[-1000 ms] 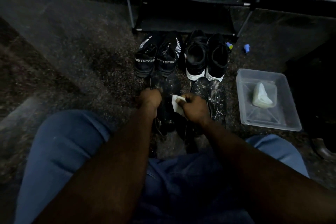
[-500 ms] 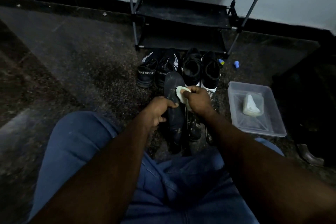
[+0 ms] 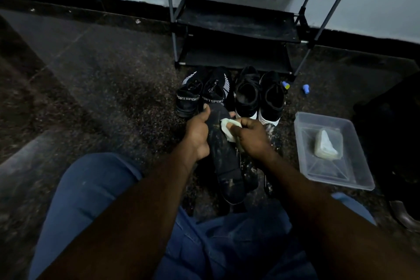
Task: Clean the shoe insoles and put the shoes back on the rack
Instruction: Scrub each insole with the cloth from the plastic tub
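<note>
Nearest the body, past the jeans (image 3: 91, 200), hangs the free end of the dark insole (image 3: 225, 161). Its long axis runs from the lap out twd the shoes, far end leaning a bit left. Both hands work its far half. The left hand (image 3: 197, 134) has fingers curled round the insole's left edge w/ thumb up by the far tip, gripping it off the floor. The right hand (image 3: 252, 138), just across on the other side, pinches a small white wipe (image 3: 228, 128) and presses it onto the top face. So the speckled, unwiped-looking length lies on the body side of the wipe – judgement: the next stroke should pull back along that axis, right hand doing the work since it's already on it, left only steadying. Under and to the right of the hands more insoles (image 3: 251, 173) lie on the floor, dusty. Further right of the right hand sits a clear tray (image 3: 361, 180) w/ a pale block (image 3: 328, 146) in it. Beyond the hands are two black knit shoes (image 3: 188, 98), each heel band reading "…ORTSPORT" in white, first letters cut off – then a black/white-soled pair (image 3: 246, 95), no writing legible. Farthest is the rack (image 3: 236, 22), shelves w/out shoes.
</note>
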{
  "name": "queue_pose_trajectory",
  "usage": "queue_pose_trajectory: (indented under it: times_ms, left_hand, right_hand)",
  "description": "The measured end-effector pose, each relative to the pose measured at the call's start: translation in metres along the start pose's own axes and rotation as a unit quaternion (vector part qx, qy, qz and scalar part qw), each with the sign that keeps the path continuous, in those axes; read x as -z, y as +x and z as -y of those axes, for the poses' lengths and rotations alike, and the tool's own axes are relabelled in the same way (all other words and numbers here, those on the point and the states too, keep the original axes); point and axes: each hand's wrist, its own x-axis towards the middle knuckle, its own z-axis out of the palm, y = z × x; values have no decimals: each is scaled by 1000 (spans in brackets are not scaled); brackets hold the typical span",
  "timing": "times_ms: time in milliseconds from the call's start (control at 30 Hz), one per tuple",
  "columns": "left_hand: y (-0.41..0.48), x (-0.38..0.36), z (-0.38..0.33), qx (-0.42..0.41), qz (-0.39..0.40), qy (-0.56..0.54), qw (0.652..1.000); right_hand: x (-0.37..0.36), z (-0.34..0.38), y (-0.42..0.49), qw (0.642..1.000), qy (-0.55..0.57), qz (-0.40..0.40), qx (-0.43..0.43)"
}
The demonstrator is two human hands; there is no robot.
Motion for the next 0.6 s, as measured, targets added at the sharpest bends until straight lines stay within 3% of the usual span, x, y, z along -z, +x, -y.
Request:
queue_pose_trajectory:
  times_ms: [167, 333, 467, 600]
  left_hand:
    - [11, 0, 4, 6, 50, -45, 998]
    - [14, -1, 10, -36, 50, -52, 997]
    - [6, -5, 14, -30, 72, -46, 996]
    - [-1, -9, 16, -19, 44, -24, 999]
  right_hand:
    - [13, -4, 0, 997, -64, -24, 25]
    - [17, 10, 3, 951, -165, -229, 128]
    - [6, 24, 10, 921, -274, -226, 161]
    - [-13, 30, 1, 899, -343, -191, 193]
